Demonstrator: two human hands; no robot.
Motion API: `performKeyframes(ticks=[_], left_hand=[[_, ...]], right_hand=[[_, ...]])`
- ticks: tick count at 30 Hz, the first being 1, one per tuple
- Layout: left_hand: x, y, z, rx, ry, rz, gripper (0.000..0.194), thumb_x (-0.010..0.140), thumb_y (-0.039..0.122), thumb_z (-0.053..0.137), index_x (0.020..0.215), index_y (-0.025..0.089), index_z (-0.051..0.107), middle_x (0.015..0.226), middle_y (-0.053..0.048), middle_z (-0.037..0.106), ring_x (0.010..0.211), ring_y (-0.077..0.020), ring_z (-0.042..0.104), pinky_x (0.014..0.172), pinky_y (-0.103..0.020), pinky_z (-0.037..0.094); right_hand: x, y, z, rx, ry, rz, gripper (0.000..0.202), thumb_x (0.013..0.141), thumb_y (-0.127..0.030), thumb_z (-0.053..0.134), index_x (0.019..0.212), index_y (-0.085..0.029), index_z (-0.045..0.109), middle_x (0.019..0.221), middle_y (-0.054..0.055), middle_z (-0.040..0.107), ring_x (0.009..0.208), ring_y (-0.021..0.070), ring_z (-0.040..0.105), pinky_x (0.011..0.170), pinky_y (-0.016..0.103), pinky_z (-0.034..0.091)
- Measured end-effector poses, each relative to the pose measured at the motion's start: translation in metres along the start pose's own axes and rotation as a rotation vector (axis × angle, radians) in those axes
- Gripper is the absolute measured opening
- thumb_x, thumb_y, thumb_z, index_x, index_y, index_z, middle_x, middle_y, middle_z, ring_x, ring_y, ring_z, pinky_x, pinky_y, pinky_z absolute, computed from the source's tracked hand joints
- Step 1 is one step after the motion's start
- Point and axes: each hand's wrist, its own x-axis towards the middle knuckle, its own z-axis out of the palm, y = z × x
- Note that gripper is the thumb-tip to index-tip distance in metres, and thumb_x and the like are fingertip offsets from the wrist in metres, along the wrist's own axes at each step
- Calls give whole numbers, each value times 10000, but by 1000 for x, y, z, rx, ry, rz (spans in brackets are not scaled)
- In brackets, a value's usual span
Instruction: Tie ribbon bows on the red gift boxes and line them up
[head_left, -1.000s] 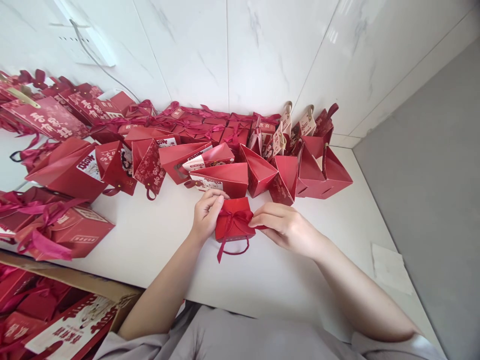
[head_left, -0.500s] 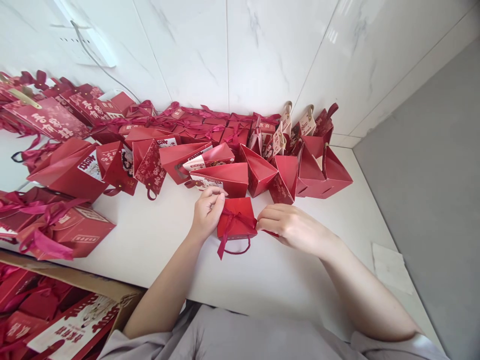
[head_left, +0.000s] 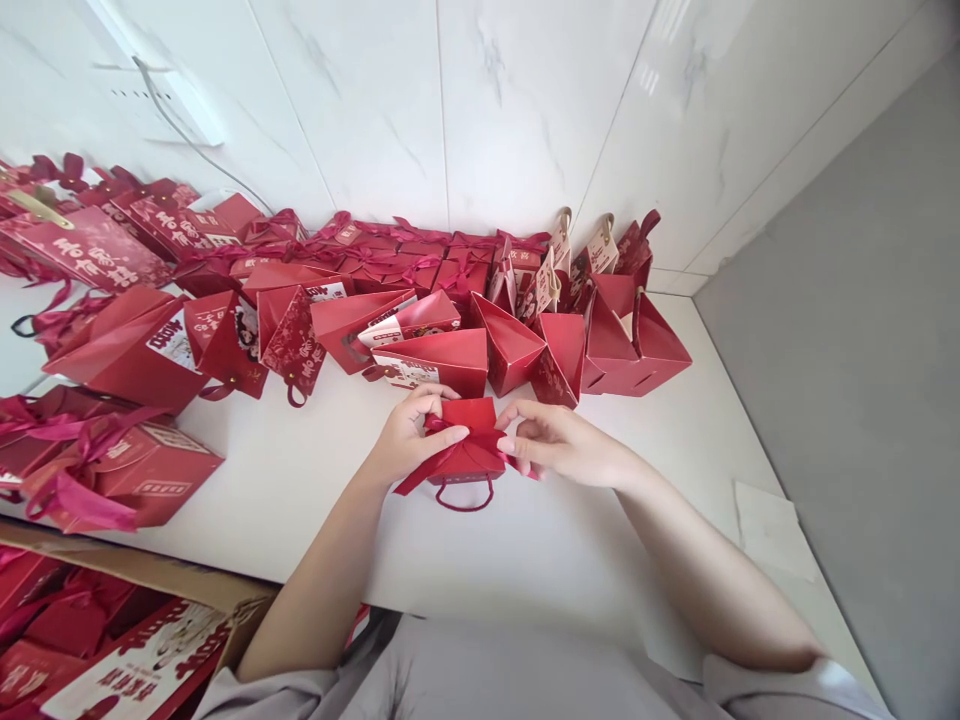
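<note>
A small red box (head_left: 471, 462) stands on the white table in front of me, with a dark red ribbon (head_left: 480, 437) tied across its top and a cord handle (head_left: 465, 508) hanging at its near side. My left hand (head_left: 417, 430) is closed on the ribbon at the box's left, its thumb lying over the knot. On the box's right side, my right hand (head_left: 551, 440) pinches the ribbon between thumb and bent fingers. One ribbon tail slants out to the lower left, below my left hand.
Behind the box, open red boxes (head_left: 442, 360) line the white table (head_left: 600, 560), with more ribboned boxes (head_left: 405, 250) by the tiled wall. Large ribboned boxes (head_left: 161, 475) stand at the left. A cardboard carton (head_left: 187, 582) holds red boxes at the lower left. A cable hangs on the wall.
My left thumb has moved onto the knot, and my right hand has come in closer to the ribbon. The ribbon tail now slants left instead of hanging down. The view has shifted slightly.
</note>
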Motion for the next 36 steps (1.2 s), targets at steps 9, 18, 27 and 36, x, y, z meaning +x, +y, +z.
performKeyframes(ticks=[9,18,27,36], left_hand=[[1,-3,-2,0,-59,-20,424,743,326,764,656,186,374,1162,-74,586,1006,-211,576,837,-338,452],[4,1,2,-45,-174,-38,405,739,335,768,700,188,393,1193,-93,583,1012,-225,587,879,-373,472],[-29,18,-19,232,187,-159,251,890,463,600,1007,241,585,1102,-31,607,1082,-210,560,963,-347,414],[-65,7,-9,3,-82,-306,444,939,496,488,632,182,555,762,-18,513,749,-167,493,722,-301,388]], right_hand=[[17,19,3,347,-96,29,285,877,-451,660,882,-170,608,536,-22,668,359,78,522,371,182,402],[22,21,7,471,-93,5,316,877,-489,636,857,-180,572,502,-32,666,281,68,461,312,170,339],[13,18,-3,195,-276,62,300,837,-441,699,947,-164,662,577,-9,693,417,91,575,381,175,415],[24,20,0,425,-187,33,419,896,-545,580,743,-155,579,521,15,680,308,67,469,321,178,308]])
